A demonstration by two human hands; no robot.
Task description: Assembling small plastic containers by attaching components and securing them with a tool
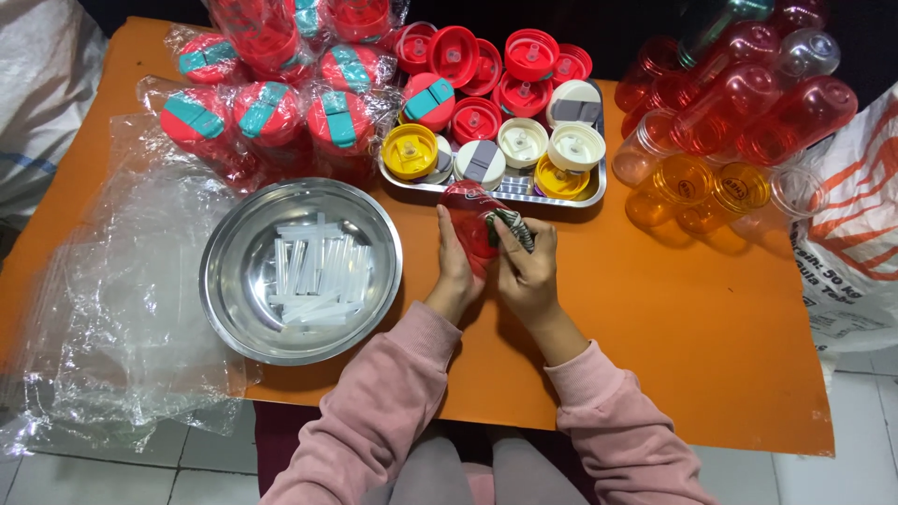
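My left hand [456, 271] grips a red translucent bottle [470, 213] lying on its side on the orange table [673, 318]. My right hand [527, 266] presses a small dark patterned cloth [514, 227] against the bottle's side. Both hands sit just in front of a metal tray [587, 198] filled with several red, yellow, white and grey lids. A steel bowl [224, 271] holding several clear plastic straws [313, 271] stands to the left of my left hand.
Wrapped red bottles with teal lids [271, 112] crowd the back left. Loose red, orange and clear bottles [739, 122] pile at the back right. Clear plastic bags [112, 299] spread over the left edge. White sacks [856, 224] lean on both sides.
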